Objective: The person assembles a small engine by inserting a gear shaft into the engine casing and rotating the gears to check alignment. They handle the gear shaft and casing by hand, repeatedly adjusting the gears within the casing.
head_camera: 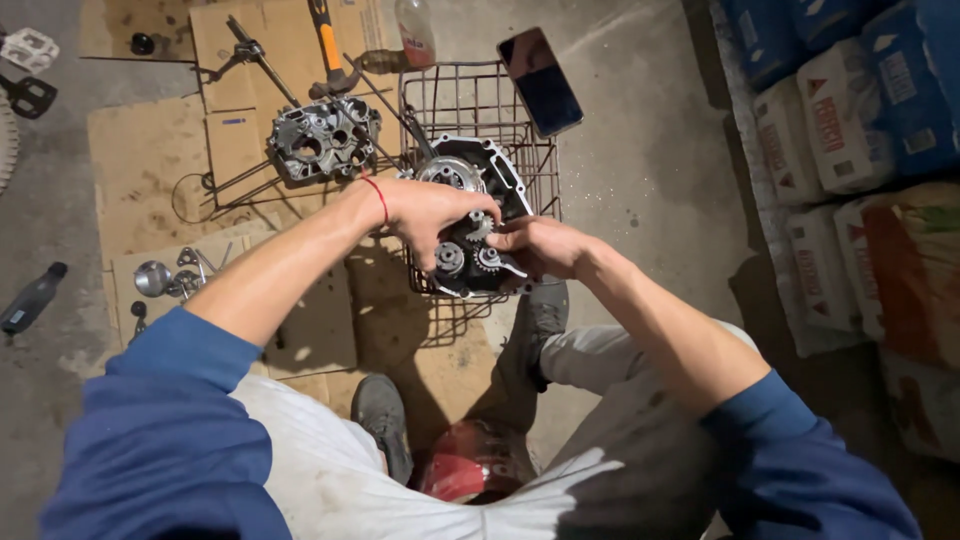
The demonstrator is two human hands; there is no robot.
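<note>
Both hands are on the engine case half (500, 175) w/ its gears (462, 258), which sits on a wire basket (470, 100) on the floor. Left hand (430, 215) is curled over the gears, fingertips pinching one; right hand (540, 245) pinches it from the other side. Second case half (322, 138) lies on cardboard (150, 160) nearby, phone (540, 80) on the basket rim.

A dark-screened phone (541, 80) leans on the wire basket (480, 100)'s far right corner. Right of the basket, white, blue and orange sacks (860, 150) lie stacked.
</note>
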